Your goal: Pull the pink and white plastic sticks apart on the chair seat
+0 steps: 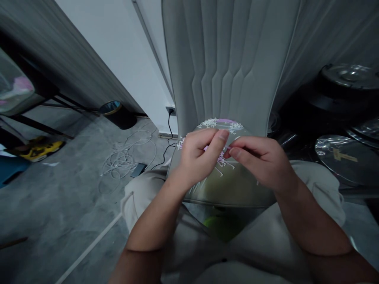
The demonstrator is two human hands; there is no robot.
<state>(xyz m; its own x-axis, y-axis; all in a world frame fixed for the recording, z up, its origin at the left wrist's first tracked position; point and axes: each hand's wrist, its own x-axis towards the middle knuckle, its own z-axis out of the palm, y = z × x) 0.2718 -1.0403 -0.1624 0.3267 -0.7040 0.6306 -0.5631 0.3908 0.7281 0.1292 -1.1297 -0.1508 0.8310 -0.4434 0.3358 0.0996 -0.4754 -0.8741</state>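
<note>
Over the seat of a grey padded chair [237, 185], my left hand [198, 154] is closed, its thumb pressed against the curled forefinger. Whatever lies in that pinch is hidden. My right hand [263, 159] is closed too, thumb and forefinger pinching close to the left fingertips. A tiny pinkish-purple bit shows at the right fingertips, too small to name. On the seat, thin white pieces with forked ends [209, 123] lie heaped behind the hands. Similar purple and white pieces [221, 159] are scattered below and between them, partly covered by the hands.
The tall chair back [225, 59] rises just beyond the hands. On the floor to the left are a tangled pale cable [118, 161] and a black bin [120, 114]. Someone's yellow shoe [47, 150] shows farther left. Round shiny lids [340, 156] stand at the right.
</note>
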